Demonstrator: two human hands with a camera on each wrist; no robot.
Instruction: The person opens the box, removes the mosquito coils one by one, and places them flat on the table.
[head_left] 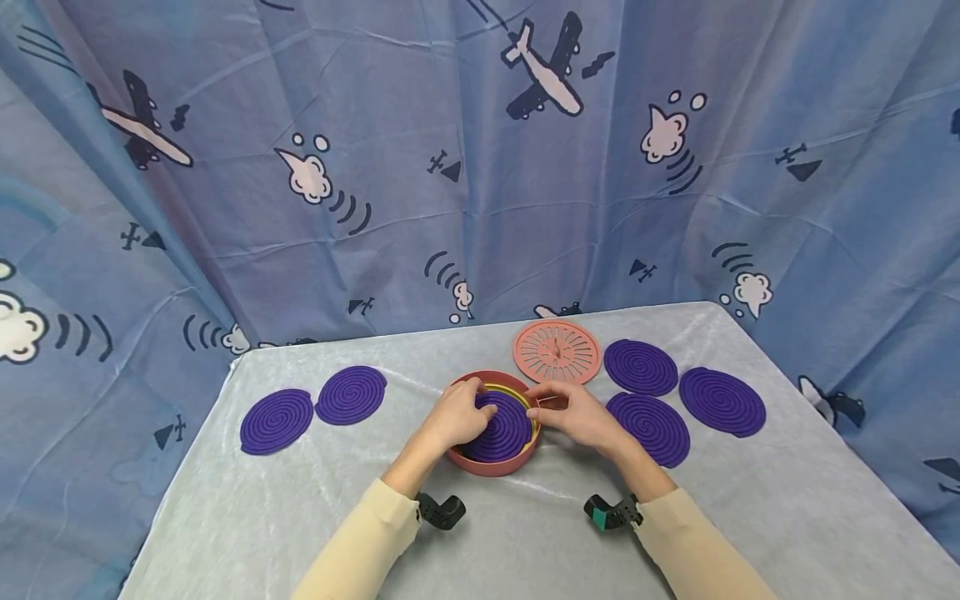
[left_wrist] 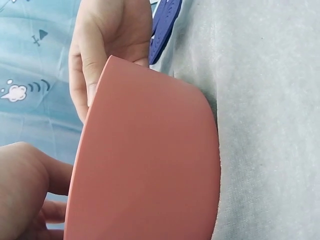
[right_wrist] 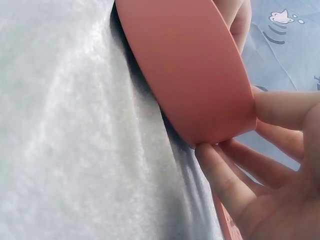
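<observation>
A coral-red round bowl [head_left: 491,468] stands on the cloth-covered table. A purple coiled coaster [head_left: 504,433] lies in it, with a yellow coiled rim showing beneath along the back and right. My left hand [head_left: 457,414] reaches over the bowl's left side and holds the purple coaster at its left edge, thumb on top; its other fingertips are hidden by the bowl wall in the left wrist view. My right hand [head_left: 573,410] grips the bowl's right rim, thumb over the rim and fingers [right_wrist: 220,175] against the outer wall.
Behind the bowl lies a coral slotted lid [head_left: 557,379] with a small knob. Two purple coasters [head_left: 351,395] lie to the left. Three more purple coasters [head_left: 722,402] lie to the right. A blue patterned curtain [head_left: 480,167] hangs behind the table.
</observation>
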